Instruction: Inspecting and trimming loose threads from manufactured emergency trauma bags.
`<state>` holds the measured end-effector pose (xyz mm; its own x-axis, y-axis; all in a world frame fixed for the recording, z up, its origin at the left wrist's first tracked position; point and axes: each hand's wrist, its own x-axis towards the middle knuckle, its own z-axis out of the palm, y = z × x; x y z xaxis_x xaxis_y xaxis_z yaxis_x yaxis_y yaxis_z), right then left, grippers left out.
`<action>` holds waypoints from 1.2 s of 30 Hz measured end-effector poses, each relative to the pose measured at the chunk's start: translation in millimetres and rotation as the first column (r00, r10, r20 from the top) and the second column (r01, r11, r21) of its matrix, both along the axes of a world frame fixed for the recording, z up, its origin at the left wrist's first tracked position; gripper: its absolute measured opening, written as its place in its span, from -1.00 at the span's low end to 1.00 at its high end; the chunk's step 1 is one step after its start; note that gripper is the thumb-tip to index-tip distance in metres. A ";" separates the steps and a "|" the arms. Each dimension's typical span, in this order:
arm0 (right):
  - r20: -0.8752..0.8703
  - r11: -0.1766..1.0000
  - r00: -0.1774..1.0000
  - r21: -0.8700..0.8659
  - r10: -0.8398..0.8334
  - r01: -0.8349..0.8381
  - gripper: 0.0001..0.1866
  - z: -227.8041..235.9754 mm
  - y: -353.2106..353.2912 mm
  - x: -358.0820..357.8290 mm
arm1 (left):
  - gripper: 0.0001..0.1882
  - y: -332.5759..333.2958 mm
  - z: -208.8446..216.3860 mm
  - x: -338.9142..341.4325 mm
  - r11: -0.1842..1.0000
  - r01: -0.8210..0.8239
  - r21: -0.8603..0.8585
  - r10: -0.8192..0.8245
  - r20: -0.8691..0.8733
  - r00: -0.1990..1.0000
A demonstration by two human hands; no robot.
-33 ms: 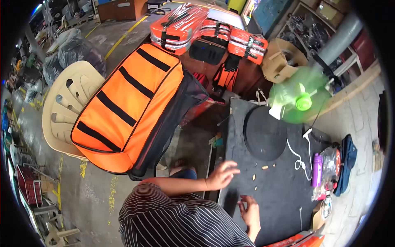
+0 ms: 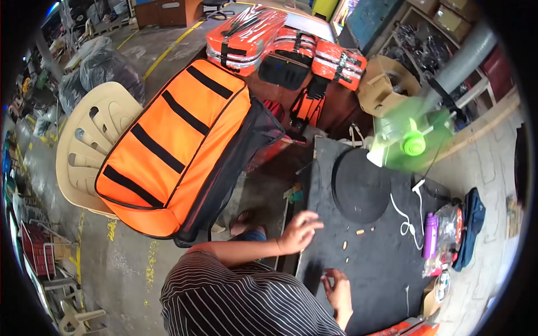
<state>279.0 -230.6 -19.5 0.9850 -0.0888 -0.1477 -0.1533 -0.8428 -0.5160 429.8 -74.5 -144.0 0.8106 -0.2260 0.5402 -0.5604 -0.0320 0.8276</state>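
Observation:
My left hand [image 2: 301, 232] hovers at the left edge of the black table [image 2: 375, 269], fingers spread and slightly bent, holding nothing I can see. Over the table's near part is my right hand [image 2: 338, 292]; its fingers are loosely bent and apart, and nothing shows in them. Several small tan pieces [image 2: 360, 232] lie on the table just beyond my hands, too small to name. Further off is a flat round black disc [image 2: 362, 185]. To my left, a large orange bag [image 2: 174, 145] with black stripes and black sides rests against a beige plastic chair [image 2: 84, 145].
A green fan [image 2: 413, 143] spins at the table's far right. Along the right side are a white cable [image 2: 412, 227], a purple bottle [image 2: 430, 235] and dark blue cloth [image 2: 472, 227]. Plastic-wrapped orange bags [image 2: 246, 42] and a cardboard box [image 2: 386, 84] stand at the back.
My left hand has shifted very slightly left and up in the picture. The view has moved a little; everything else stays as it was.

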 end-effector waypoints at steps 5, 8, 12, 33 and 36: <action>-0.242 0.952 0.966 0.305 0.088 -0.011 -0.78 -3.9 24.0 71.7 | -0.66 31.3 19.3 141.9 0.854 -0.504 -0.127 0.504 -0.039 0.863; -0.201 0.926 0.962 0.362 0.186 -0.104 -0.77 -16.3 41.6 151.0 | -0.67 41.6 22.0 240.1 0.764 -0.537 -0.359 0.486 -0.228 0.844; -0.086 0.918 0.938 0.253 0.337 -0.306 -0.78 -45.0 69.7 277.3 | -0.73 42.9 1.5 393.5 0.668 -0.633 -0.392 0.567 -0.284 0.773; 0.096 0.846 0.843 -0.012 -0.529 0.533 -0.94 -164.4 52.3 397.9 | -0.08 -161.0 -280.5 868.8 0.957 -0.054 0.284 0.234 -0.652 0.721; 0.072 0.833 0.833 -0.038 -0.549 0.552 -0.94 -158.5 54.3 413.0 | -0.08 -174.6 -277.4 865.5 0.993 -0.112 0.025 0.087 -0.807 0.584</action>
